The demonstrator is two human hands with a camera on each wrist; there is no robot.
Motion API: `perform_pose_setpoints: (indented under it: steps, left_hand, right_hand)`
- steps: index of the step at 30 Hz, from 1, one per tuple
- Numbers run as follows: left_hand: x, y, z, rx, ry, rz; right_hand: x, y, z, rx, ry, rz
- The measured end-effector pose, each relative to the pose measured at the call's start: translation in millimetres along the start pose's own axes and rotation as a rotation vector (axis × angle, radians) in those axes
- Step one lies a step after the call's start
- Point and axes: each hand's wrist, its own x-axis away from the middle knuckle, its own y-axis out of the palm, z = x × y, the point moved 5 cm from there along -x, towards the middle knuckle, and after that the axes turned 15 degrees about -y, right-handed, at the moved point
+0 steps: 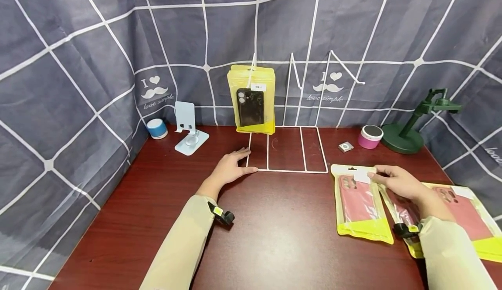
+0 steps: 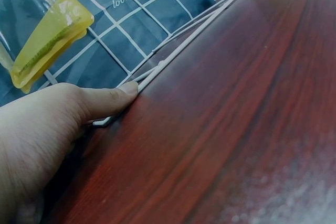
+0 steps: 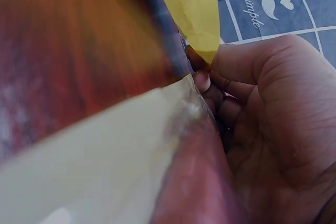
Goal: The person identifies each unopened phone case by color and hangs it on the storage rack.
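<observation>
My left hand (image 1: pixel 230 167) rests at the front left corner of the white wire rack's base (image 1: pixel 288 171), fingers spread. Its thumb (image 2: pixel 113 100) lies on the front bar in the left wrist view. My right hand (image 1: pixel 398 181) pinches the upper right corner of a yellow-edged clear pouch (image 1: pixel 364 229) holding a pink phone case (image 1: pixel 356 199). In the right wrist view, thumb and fingers meet at the pouch's yellow corner (image 3: pixel 202 14). Another pouch with a pink case (image 1: pixel 404 209) lies partly hidden under that hand, and one more (image 1: pixel 466 214) lies beneath the forearm.
A yellow pouch with a black phone case (image 1: pixel 251 107) hangs on the rack's left hook; two other hooks (image 1: pixel 347 68) stick out rightward. Behind stand a blue speaker (image 1: pixel 157 129), a pale blue phone stand (image 1: pixel 188 126), a small silver square (image 1: pixel 345 146), a pink speaker (image 1: pixel 370 137) and a green stand (image 1: pixel 404 137).
</observation>
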Motion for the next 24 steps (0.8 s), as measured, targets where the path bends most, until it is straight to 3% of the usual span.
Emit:
perform_pose_setpoints:
  steps: [6, 12, 17, 21, 24]
  left_hand:
    - [1.0, -3.7, -2.4, -0.006, -0.017, 0.000]
    - [0.1, -2.2, -0.9, 0.007, -0.005, 0.010]
    - [3.4, 2.7, -2.7, -0.012, -0.006, -0.009]
    - [3.1, 2.6, -2.7, -0.005, -0.001, -0.002]
    - [0.5, 1.9, -1.8, -0.002, 0.001, 0.002]
  right_hand:
    - [-5, -2, -5, -0.008, -0.023, 0.025]
    - [-3, -7, -4, -0.240, 0.003, 0.116]
    - [-2, -9, -13, -0.316, -0.008, 0.196]
    - [-7, -13, -38, -0.556, -0.098, 0.300]
    - [-13, -19, -71, -0.653, -0.260, 0.343]
